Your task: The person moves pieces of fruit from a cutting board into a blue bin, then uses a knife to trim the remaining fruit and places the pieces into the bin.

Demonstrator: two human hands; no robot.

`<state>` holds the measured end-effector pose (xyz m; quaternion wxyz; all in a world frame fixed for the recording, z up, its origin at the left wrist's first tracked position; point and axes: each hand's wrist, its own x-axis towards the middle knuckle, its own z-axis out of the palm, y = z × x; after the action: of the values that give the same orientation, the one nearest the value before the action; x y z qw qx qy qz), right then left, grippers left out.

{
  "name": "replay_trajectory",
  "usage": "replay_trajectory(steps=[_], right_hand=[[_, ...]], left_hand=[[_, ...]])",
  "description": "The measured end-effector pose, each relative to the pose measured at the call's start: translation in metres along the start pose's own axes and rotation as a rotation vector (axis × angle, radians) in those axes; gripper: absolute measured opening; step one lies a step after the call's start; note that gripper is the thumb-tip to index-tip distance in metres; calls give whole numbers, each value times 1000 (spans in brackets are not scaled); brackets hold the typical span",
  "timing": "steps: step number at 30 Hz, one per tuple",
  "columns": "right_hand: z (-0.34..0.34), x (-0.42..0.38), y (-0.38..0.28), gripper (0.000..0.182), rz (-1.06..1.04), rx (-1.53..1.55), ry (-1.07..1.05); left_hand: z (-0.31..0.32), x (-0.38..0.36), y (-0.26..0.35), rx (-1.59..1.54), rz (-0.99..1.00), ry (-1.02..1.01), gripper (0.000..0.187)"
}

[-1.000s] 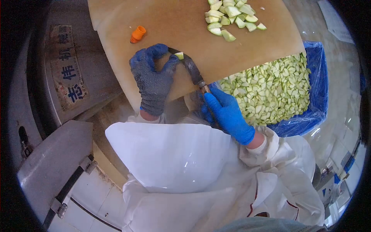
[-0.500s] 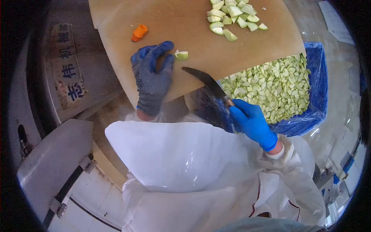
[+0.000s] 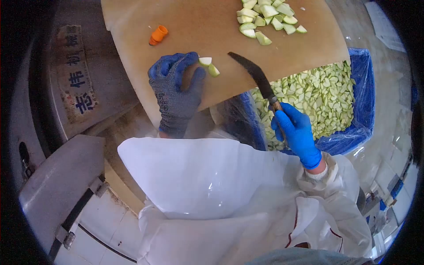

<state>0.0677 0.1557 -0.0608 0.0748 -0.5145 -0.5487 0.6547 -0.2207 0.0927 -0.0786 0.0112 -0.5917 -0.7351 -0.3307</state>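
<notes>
My left hand (image 3: 177,88), in a dark blue-grey knit glove, rests on the tan cutting board (image 3: 194,26) with thumb and fingers apart. Just off its index fingertip lie two small green-skinned pieces, one cut fruit piece (image 3: 205,61) with its white face showing and a second cut piece (image 3: 213,70) close beside it. In a bright blue glove, my right hand (image 3: 298,132) is wrapped round the wooden handle of a knife (image 3: 257,76). Its dark, bent blade points up and left over the board's near edge, apart from the pieces.
A heap of green-skinned chunks (image 3: 267,17) sits at the board's far side. An orange plastic piece (image 3: 158,35) lies beyond my left hand. Right of the board, a blue plastic-lined bin (image 3: 364,92) holds many small slices (image 3: 309,99). Metal machinery (image 3: 101,66) stands at left.
My right hand and the knife have moved right and the blade has swung upward, away from my left hand. Two separate pieces now show where one small clump lay. The left thumb has shifted slightly.
</notes>
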Motion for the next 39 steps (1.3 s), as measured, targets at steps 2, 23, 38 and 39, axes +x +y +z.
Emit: replay_trajectory(steps=[2,23,38,39], right_hand=[[4,-1,9,24,-129,-66,-31],[-9,-8,-2,27,165,389,-19],[6,5,29,31,83,359,-55],[7,4,28,31,85,360,-52]], left_hand=[[0,1,2,18,8,-1,36],[11,10,17,5,120,84,28],[42,25,34,211,245,-9,10],[43,26,33,183,252,3,10]])
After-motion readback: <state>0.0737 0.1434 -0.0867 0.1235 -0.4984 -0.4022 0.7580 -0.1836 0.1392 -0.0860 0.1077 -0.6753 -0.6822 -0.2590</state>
